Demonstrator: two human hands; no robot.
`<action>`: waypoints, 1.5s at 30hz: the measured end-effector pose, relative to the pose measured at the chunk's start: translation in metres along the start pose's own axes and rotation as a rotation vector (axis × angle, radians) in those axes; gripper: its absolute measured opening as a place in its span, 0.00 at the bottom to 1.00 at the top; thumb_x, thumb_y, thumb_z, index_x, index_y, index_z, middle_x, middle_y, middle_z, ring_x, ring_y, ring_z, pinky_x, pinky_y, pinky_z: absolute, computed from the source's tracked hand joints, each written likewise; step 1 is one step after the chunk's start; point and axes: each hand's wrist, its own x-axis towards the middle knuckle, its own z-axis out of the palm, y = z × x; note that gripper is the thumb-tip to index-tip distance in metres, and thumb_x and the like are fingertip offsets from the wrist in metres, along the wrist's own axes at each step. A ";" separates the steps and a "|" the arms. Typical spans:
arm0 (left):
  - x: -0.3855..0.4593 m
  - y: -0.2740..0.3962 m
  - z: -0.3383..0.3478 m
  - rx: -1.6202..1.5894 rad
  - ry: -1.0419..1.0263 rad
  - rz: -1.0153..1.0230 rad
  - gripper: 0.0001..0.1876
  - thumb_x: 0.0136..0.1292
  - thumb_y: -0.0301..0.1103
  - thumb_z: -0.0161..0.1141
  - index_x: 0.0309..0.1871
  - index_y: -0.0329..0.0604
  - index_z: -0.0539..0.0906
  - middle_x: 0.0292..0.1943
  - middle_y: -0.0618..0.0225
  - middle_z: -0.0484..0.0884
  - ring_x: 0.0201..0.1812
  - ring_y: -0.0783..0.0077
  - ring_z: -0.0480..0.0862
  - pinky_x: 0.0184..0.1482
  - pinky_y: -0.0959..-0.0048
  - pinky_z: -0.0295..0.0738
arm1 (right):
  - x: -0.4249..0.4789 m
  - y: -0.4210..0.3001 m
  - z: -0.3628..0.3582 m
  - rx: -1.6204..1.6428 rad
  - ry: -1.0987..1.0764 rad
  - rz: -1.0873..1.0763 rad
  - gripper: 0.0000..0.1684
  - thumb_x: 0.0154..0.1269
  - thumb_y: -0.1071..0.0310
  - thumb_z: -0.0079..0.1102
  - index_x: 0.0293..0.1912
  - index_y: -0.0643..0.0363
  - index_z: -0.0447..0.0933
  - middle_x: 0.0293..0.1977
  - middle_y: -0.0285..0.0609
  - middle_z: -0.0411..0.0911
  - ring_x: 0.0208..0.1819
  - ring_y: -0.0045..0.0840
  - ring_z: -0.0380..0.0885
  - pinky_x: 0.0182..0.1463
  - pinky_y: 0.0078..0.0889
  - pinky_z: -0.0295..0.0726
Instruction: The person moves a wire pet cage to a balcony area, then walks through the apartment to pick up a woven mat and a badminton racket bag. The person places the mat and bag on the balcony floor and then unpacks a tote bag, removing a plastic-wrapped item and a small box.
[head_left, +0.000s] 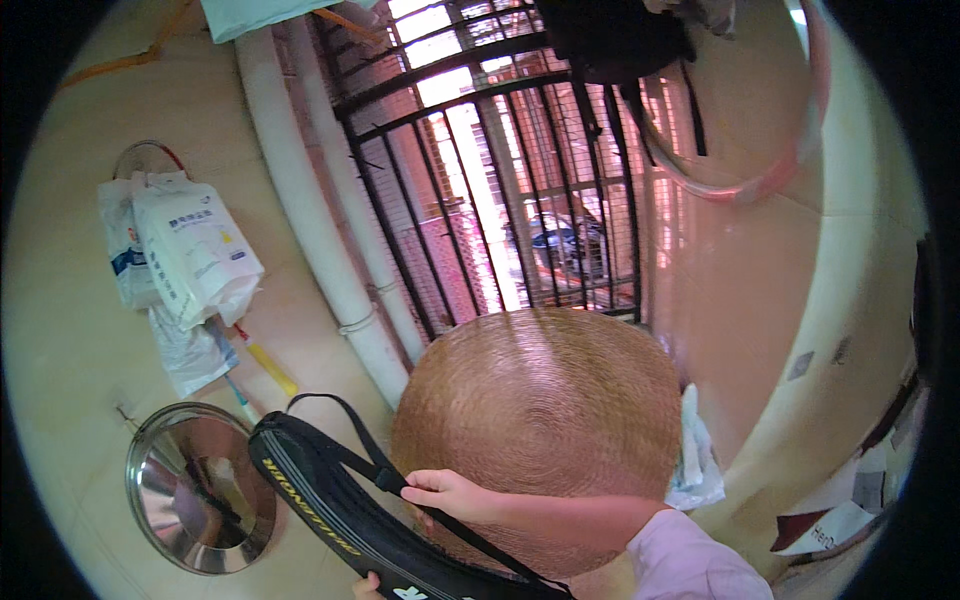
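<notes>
A long black carrying bag (322, 502) with lettering and grey stripes lies slantwise across the lower part of the view. My right hand (446, 496) pinches its black shoulder strap (480, 540) between thumb and fingers, near a plastic strap buckle (390, 478). At the bottom edge, the fingers of my left hand (367, 586) rest against the bag's lower side; most of that hand is hidden or out of view. Behind the bag is a large round woven mat or lid (536, 420). What the bag contains cannot be seen.
Left, a shiny round metal lid or basin (202, 487) and plastic bags (199, 247) hang against the tiled wall. White pipes (322, 225) run beside a black barred window (495, 195). A black bag or cloth (622, 37) hangs above; a plastic bag (694, 457) is right of the woven round.
</notes>
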 end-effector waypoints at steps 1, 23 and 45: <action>0.001 0.000 0.004 0.002 -0.008 -0.013 0.39 0.55 0.55 0.61 0.64 0.40 0.63 0.60 0.60 0.70 0.61 0.55 0.68 0.64 0.56 0.62 | -0.007 -0.002 -0.001 0.003 0.014 0.034 0.12 0.71 0.61 0.45 0.40 0.61 0.69 0.23 0.34 0.70 0.21 0.18 0.71 0.27 0.21 0.73; -0.029 -0.020 0.095 0.190 -0.351 -0.333 0.42 0.52 0.57 0.63 0.66 0.44 0.62 0.60 0.62 0.70 0.61 0.54 0.68 0.65 0.57 0.61 | -0.162 0.010 0.035 -0.018 0.614 -0.154 0.13 0.69 0.64 0.50 0.48 0.61 0.69 0.27 0.30 0.71 0.26 0.10 0.68 0.29 0.14 0.68; -0.127 -0.201 0.338 0.484 -1.057 -0.012 0.15 0.62 0.29 0.58 0.49 0.31 0.75 0.42 0.67 0.80 0.42 0.77 0.76 0.48 0.79 0.69 | -0.478 -0.084 -0.091 -1.074 1.531 -0.189 0.10 0.63 0.66 0.57 0.41 0.60 0.74 0.31 0.31 0.72 0.31 0.13 0.69 0.35 0.18 0.69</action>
